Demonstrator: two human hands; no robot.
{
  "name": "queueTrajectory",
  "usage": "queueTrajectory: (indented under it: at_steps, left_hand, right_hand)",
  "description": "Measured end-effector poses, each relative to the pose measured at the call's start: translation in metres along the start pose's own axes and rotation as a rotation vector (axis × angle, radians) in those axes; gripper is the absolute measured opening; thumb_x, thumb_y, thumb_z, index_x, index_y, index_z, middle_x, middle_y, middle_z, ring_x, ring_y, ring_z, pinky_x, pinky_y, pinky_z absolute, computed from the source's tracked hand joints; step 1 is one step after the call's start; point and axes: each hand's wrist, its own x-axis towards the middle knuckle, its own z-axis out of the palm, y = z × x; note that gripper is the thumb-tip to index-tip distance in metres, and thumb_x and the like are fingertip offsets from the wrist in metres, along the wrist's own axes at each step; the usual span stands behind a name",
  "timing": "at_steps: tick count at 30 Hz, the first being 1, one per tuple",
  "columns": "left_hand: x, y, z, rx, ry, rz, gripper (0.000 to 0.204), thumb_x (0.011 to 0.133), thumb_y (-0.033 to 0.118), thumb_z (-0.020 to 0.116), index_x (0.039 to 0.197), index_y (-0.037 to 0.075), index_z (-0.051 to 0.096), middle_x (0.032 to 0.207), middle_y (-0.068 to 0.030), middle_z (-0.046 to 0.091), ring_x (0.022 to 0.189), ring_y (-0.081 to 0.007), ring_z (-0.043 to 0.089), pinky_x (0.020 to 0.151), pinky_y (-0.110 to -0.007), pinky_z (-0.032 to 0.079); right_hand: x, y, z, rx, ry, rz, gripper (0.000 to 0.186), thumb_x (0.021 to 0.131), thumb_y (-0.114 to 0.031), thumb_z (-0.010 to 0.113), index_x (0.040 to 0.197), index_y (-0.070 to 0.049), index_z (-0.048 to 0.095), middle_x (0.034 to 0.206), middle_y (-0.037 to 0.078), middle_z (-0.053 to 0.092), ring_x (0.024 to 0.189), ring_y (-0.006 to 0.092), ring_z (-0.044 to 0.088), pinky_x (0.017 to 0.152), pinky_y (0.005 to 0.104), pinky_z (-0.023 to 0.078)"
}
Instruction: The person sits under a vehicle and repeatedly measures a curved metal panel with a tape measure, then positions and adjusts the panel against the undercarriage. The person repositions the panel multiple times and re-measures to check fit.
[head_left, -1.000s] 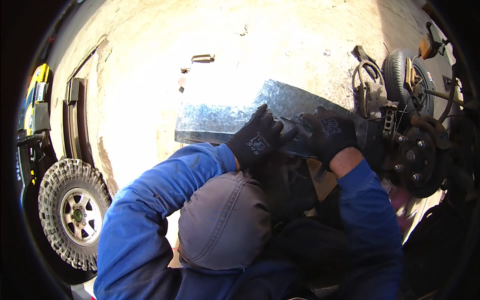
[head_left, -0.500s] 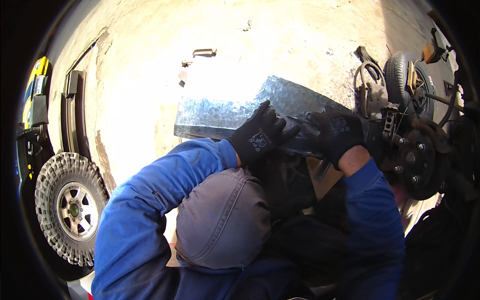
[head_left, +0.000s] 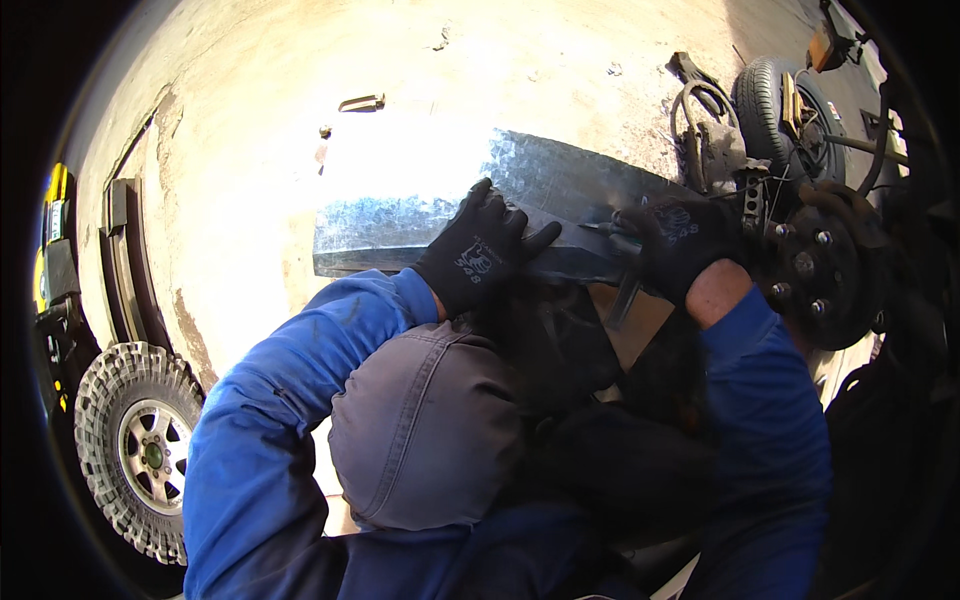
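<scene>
Metal sheet (head_left: 575, 172), grey and shiny, laid out just past the grey cap (head_left: 430, 430), with the bright floor (head_left: 560, 60) beyond and a wheel hub (head_left: 812, 265) near its right end. Left hand (head_left: 475, 250), black-gloved, spread wide on top of it, fingers apart, with nothing clearly held. Right hand (head_left: 685, 242), gloved too, curled nearly closed around a thin tool (head_left: 622, 240), tip aimed toward the left thumb (head_left: 542, 238). Too blurry to tell the kind of tool. Worth watching for a slip of that tip into the thumb, perhaps from pushing too hard on such smooth metal. Also a chance of the sheet sliding or tipping, from too light a press on the left side. Cannot see any support underneath, though. Maybe a nasty cut as well, from rubbing along the thin edge.
</scene>
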Motion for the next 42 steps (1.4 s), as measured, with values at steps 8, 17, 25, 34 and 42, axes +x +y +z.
queueTrajectory:
  at_steps: [8,17,25,34,42]
  left_hand:
    - [-0.001,0.002,0.0,-0.022,0.064,-0.004,0.057,0.104,0.027,0.066,0.16,0.023,0.06,0.111,-0.0114,0.06,0.109,-0.0331,0.061,0.125,-0.062,0.041]
    - [0.0,0.001,-0.006,-0.011,0.02,0.011,0.057,0.105,0.021,0.061,0.162,0.024,0.059,0.108,-0.0118,0.068,0.106,-0.0324,0.065,0.126,-0.06,0.039]
    - [0.001,0.001,-0.011,-0.032,0.045,0.01,0.056,0.104,0.022,0.061,0.16,0.022,0.061,0.106,-0.0127,0.067,0.105,-0.0332,0.065,0.124,-0.061,0.041]
    - [0.0,-0.001,-0.009,-0.013,0.087,0.029,0.075,0.089,0.033,0.08,0.161,0.02,0.061,0.11,-0.0108,0.063,0.106,-0.0329,0.056,0.117,-0.056,0.045]
    - [-0.001,-0.001,-0.007,-0.005,0.051,0.021,0.074,0.09,0.035,0.081,0.161,0.023,0.062,0.112,-0.0114,0.065,0.112,-0.0351,0.06,0.122,-0.057,0.043]
  right_hand:
    - [-0.019,0.016,0.007,0.019,-0.039,0.02,0.025,0.101,-0.038,0.072,0.114,-0.021,0.085,0.114,0.012,0.082,0.107,0.0344,0.08,0.091,0.0508,0.063]
    - [-0.029,0.02,0.009,-0.075,-0.092,0.073,0.02,0.097,-0.029,0.07,0.105,-0.02,0.086,0.114,0.013,0.084,0.107,0.0336,0.081,0.088,0.0498,0.064]
    - [-0.035,0.024,0.011,-0.071,-0.07,0.109,0.023,0.1,-0.031,0.068,0.11,-0.021,0.086,0.112,0.011,0.084,0.108,0.0339,0.081,0.092,0.0511,0.063]
    - [-0.074,0.035,0.064,0.406,0.207,0.287,0.026,0.106,-0.031,0.07,0.124,-0.012,0.075,0.123,0.018,0.078,0.115,0.0387,0.075,0.097,0.0529,0.058]
    - [-0.091,-0.041,0.154,1.196,0.259,0.819,0.03,0.102,-0.024,0.081,0.121,-0.002,0.073,0.107,0.01,0.079,0.098,0.0191,0.073,0.086,0.0385,0.058]
